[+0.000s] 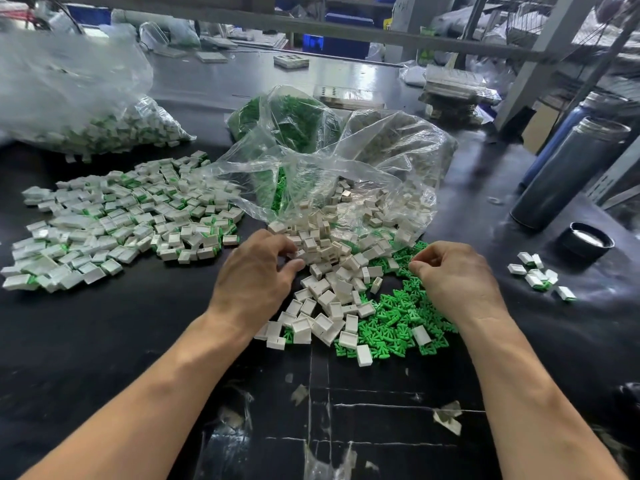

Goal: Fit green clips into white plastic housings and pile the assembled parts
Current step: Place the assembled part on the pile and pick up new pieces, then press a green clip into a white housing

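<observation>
— How far along was it?
— A big pile of assembled parts [114,216] lay at the surface's left side. The left hand [256,271], fingers curled, picked among loose white housings [329,271] mid-surface; what it held, I couldn't tell.
— And the right?
— The right hand [453,275] pinched over green clips [394,320]. Plenty remained; plastic bags [346,161] crowded behind, a flask [571,168] further right.

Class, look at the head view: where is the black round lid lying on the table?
The black round lid lies on the far right of the table, at the foot of the tall dark flask and just behind a small cluster of assembled parts.
</observation>
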{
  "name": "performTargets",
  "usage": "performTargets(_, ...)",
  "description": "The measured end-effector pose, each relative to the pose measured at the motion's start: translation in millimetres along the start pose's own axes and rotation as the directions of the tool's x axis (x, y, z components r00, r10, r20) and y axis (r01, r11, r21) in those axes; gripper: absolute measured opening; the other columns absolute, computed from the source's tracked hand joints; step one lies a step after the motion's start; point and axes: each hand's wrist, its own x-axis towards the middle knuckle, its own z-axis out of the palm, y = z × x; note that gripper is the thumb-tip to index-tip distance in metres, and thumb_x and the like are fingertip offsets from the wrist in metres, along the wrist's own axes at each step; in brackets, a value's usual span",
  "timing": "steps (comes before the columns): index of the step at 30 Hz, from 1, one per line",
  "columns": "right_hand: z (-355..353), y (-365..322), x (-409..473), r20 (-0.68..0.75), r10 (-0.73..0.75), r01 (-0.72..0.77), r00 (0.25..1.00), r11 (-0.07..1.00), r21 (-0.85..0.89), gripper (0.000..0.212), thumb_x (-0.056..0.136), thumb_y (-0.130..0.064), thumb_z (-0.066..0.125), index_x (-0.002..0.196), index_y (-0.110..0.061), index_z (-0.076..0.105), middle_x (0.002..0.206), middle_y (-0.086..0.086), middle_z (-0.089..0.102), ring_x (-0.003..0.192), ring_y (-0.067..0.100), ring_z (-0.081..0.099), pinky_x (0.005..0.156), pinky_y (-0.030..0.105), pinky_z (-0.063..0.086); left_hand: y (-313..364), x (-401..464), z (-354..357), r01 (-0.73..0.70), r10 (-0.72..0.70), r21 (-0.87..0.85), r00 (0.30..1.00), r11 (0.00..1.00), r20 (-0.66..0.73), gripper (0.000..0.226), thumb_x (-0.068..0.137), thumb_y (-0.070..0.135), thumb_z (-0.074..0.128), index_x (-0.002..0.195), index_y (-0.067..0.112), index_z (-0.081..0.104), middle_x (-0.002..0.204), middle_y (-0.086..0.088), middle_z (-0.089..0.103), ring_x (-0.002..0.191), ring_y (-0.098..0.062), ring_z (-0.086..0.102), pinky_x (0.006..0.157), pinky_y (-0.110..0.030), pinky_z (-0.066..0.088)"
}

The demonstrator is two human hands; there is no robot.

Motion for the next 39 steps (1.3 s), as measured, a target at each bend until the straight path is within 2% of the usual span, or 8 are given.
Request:
performTargets(9, 1.9, 2.5, 2.6, 0.031, 0.016, -0.016, 0.999, 1.0, -0.015, 0.012, 0.09, -0.039, 0.078, 0.081, -0.033, 0.072, 0.087, -0.009, 0.071, 0.092, 0.02, 0.067, 0.088, 0.039, 0.055, 4.1, -0.1, 1.7, -0.021, 0.022, 0.03, 0.998, 0.999, -0.059, 0.011, 0.092, 0.031, 0.075, 0.099, 0.026, 0.069, 0.09, 0.014, 0.062, 0.083, -0.01, 0.06, 0.087, -0.035, 0.056)
performTargets(15, 12.6, -3.1, 2.0, 0.025, -0.006, 0.009, 1.0, 0.993, -0.117, 0.014, 0.089, -0.043, 0.078, 0.09, -0.031, 0.071, 0.102, -0.003, 0.071, 0.102, 0.023, 0.064, 0.088, 0.034, 0.049, 3.9, -0.9, -1.6, 0.029, -0.037, -0.118, 0.997, 0.993, -0.066, 0.016, 0.09, 0.028, 0.078, 0.094, 0.033, 0.063, 0.079, 0.021, 0.062, 0.068, 0.008, 0.06, 0.059, -0.005, 0.044)
performTargets(17, 13.4, -4.1, 2.3, 0.022, -0.011, 0.013, 1.0, 0.993, -0.12, 0.012, 0.089, -0.041, 0.078, 0.088, -0.031, 0.07, 0.102, -0.002, 0.071, 0.101, 0.023, 0.064, 0.086, 0.034, 0.047, 4.6, -2.1, -3.0, 0.022, -0.036, -0.207, 0.997, 0.978, -0.063, 0.02, 0.089, 0.025, 0.079, 0.094, 0.035, 0.062, 0.081, 0.018, 0.064, 0.074, 0.012, 0.061, 0.063, -0.008, 0.052)
performTargets(19, 13.8, -4.2, 2.1, 0.023, -0.012, 0.014, 1.0, 0.993, -0.119, 0.012, 0.089, -0.04, 0.078, 0.087, -0.03, 0.07, 0.101, -0.001, 0.071, 0.1, 0.023, 0.063, 0.086, 0.034, 0.047, 5.7, -2.9, -4.8, 0.019, -0.037, -0.285, 0.998, 0.958, -0.059, 0.023, 0.089, 0.022, 0.078, 0.098, 0.036, 0.062, 0.085, 0.017, 0.065, 0.071, 0.004, 0.064, 0.066, -0.022, 0.061)
performTargets(22, 14.0, -4.5, 1.3, 0.014, -0.01, 0.012, 1.0, 0.992, -0.123, 0.012, 0.089, -0.039, 0.078, 0.088, -0.029, 0.07, 0.098, -0.003, 0.07, 0.099, 0.022, 0.063, 0.085, 0.033, 0.047, 9.1, -4.0, -7.4, 0.006, -0.023, -0.36, 0.999, 0.933, -0.044, 0.03, 0.09, 0.019, 0.077, 0.106, 0.039, 0.062, 0.092, 0.017, 0.065, 0.076, -0.002, 0.064, 0.07, -0.03, 0.062)
performTargets(29, 14.1, -4.9, 0.0, -0.028, -0.025, 0.022, 0.999, 0.995, -0.096, 0.012, 0.091, -0.032, 0.075, 0.084, -0.028, 0.067, 0.089, -0.004, 0.069, 0.093, 0.024, 0.063, 0.081, 0.034, 0.047, 15.5, -4.3, -10.9, 0.005, -0.003, -0.561, 1.0, 0.828, 0.005, 0.027, 0.093, 0.017, 0.073, 0.112, 0.037, 0.071, 0.095, 0.022, 0.067, 0.082, -0.004, 0.063, 0.073, -0.032, 0.062)
performTargets(33, 13.4, -4.7, 0.1, 0.007, -0.002, 0.003, 1.0, 0.992, -0.129, 0.014, 0.09, -0.039, 0.077, 0.088, -0.029, 0.067, 0.092, -0.004, 0.069, 0.094, 0.023, 0.064, 0.081, 0.034, 0.047, 16.3, -3.3, -11.4, 0.038, -0.014, -0.711, 0.999, 0.702, 0.04, 0.022, 0.094, 0.019, 0.071, 0.112, 0.032, 0.075, 0.101, 0.009, 0.075, 0.094, -0.01, 0.069, 0.081, -0.023, 0.057)
performTargets(39, 11.6, -6.9, -2.2, 0.026, -0.015, 0.019, 1.0, 0.987, -0.162, 0.007, 0.093, -0.034, 0.073, 0.09, -0.031, 0.068, 0.095, -0.003, 0.069, 0.094, 0.022, 0.062, 0.084, 0.034, 0.049, 17.6, -2.9, -14.3, 0.07, -0.004, -0.794, 0.996, 0.603, 0.084, 0.022, 0.094, 0.02, 0.068, 0.115, 0.025, 0.073, 0.098, -0.004, 0.077, 0.086, -0.015, 0.071, 0.07, -0.023, 0.057)
